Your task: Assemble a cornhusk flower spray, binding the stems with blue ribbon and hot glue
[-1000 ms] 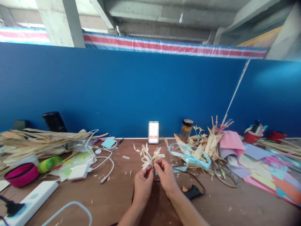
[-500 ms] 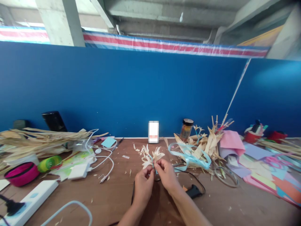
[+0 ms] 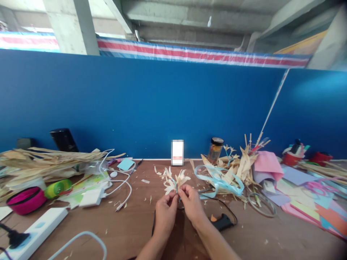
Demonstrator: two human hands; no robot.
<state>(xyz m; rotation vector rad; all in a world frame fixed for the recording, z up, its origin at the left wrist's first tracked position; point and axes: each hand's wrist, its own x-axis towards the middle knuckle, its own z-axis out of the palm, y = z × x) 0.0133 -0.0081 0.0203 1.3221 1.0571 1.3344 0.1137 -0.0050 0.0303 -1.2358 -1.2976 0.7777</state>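
Note:
A small spray of pale dried-husk flowers (image 3: 170, 185) rises above my fingertips at the middle of the table. Its thin stem has a light blue wrapping and goes down between my fingers. My left hand (image 3: 165, 213) pinches the stem from the left, thumb against bent fingers. From the right, my right hand (image 3: 192, 204) pinches it just below the petals, close beside the left fingertips. The fingers hide the lower stem. A black glue gun (image 3: 222, 222) with an orange part lies right of my right forearm, its cord curving behind the hand.
Light blue ribbon (image 3: 207, 177) and dried husks (image 3: 245, 164) lie to the right, near a dark-lidded jar (image 3: 216, 150) and coloured paper (image 3: 311, 204). On the left are white cables (image 3: 127, 184), a power strip (image 3: 40, 231) and a pink band (image 3: 25, 200). A blue partition (image 3: 173, 97) stands behind.
Both hands keep their pinch on the flower stem, nearly in place. My right forearm has shifted slightly left, and the whole view has moved a little.

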